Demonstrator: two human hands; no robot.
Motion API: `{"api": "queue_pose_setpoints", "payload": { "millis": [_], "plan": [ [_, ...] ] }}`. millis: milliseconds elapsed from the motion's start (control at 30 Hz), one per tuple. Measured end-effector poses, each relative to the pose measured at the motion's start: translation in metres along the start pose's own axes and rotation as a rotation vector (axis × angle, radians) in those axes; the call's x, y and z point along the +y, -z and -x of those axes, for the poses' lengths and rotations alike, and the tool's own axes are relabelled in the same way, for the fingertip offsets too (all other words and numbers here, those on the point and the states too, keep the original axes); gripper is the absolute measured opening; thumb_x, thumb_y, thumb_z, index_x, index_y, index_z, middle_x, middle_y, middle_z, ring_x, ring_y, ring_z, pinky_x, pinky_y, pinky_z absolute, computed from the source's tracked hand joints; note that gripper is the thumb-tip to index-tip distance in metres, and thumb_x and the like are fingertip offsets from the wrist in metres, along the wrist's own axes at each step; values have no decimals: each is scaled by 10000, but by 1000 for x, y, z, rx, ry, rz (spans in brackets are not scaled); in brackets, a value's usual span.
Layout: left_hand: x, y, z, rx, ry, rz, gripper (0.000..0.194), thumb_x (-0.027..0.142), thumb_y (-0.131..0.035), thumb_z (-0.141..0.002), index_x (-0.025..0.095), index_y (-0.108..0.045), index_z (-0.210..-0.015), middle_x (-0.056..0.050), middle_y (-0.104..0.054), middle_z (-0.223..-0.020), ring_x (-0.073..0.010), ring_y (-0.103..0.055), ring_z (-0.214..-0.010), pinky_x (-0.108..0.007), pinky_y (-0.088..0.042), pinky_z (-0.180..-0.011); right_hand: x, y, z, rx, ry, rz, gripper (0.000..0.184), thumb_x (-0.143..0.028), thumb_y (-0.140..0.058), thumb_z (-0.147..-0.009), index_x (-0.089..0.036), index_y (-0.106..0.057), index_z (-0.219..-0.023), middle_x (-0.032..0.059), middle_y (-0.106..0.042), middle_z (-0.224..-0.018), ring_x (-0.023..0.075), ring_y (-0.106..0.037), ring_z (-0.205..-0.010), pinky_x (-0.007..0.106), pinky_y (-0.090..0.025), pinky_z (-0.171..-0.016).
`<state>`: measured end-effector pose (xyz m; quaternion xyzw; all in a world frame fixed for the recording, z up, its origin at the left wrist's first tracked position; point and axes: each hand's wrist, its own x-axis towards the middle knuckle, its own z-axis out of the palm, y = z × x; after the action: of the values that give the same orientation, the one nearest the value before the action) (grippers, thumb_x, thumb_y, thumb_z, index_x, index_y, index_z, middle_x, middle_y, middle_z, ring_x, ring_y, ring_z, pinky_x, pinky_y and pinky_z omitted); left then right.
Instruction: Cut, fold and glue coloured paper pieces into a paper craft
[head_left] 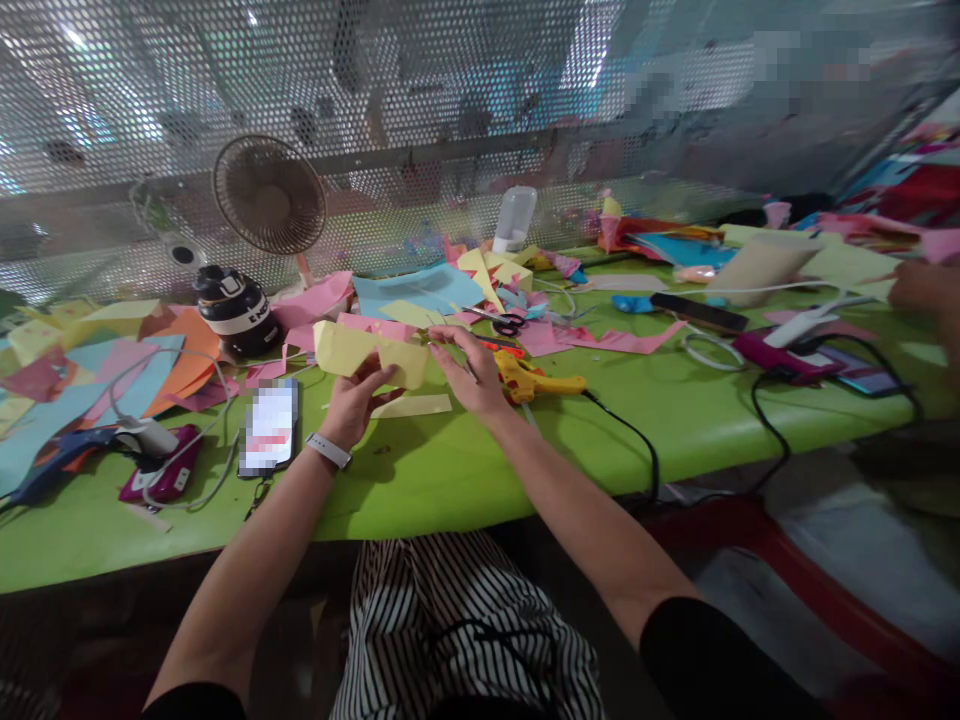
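Observation:
A creased sheet of pale yellow paper [405,362] is held up over the green table by my left hand [356,400], thumb in front of it. At the sheet's right end is my right hand [471,372], its thumb and fingertips drawn together. A thin dark line shows by its fingers, too small to name, and whether they grip the paper is unclear. Beneath the sheet lies a yellow paper strip [424,405]. Just right of my right hand rests a yellow glue gun [544,382]; black-handled scissors [506,323] lie behind it.
Left of my hands are a phone [268,430], a purple power strip [180,465], a blue glue gun [71,455], a black bottle [236,315] and a fan [270,195]. Coloured paper lines the back. Another power strip [787,355] and a person's blurred hand [926,295] are at right.

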<state>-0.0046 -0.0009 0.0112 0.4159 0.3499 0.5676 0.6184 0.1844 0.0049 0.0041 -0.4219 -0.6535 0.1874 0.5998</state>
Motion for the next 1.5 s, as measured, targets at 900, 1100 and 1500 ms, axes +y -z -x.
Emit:
{"api": "queue_pose_setpoints", "payload": {
  "millis": [900,1100,1500],
  "plan": [
    [-1,15,-10,32,-100,111,388,210,-916,-568,171,-713,-897,-55,-739,-991,-247,-713,-1019,-390,-628,-864,24,127,22,-663,-210,1143,360,-194,-564,-853,-128,-622,-1202,176,-611,-1247,301,-650,-1030,355,-512,-769],
    [1,8,-3,35,-75,117,351,177,-911,-578,151,-715,-868,-66,-735,-991,-249,-708,-998,-417,-628,-866,27,133,25,-159,-188,785,261,-295,-588,-834,-181,-662,-1057,149,-692,-1096,297,-657,-988,411,-549,-845],
    [-3,9,-2,10,-56,67,387,183,-900,-591,150,-745,-943,-100,-737,-1050,-225,-707,-953,-390,-600,-893,25,20,7,-374,-29,51,119,-349,-666,-823,-309,-726,-919,30,-773,-893,274,-726,-938,463,-615,-881]
  ]
}}
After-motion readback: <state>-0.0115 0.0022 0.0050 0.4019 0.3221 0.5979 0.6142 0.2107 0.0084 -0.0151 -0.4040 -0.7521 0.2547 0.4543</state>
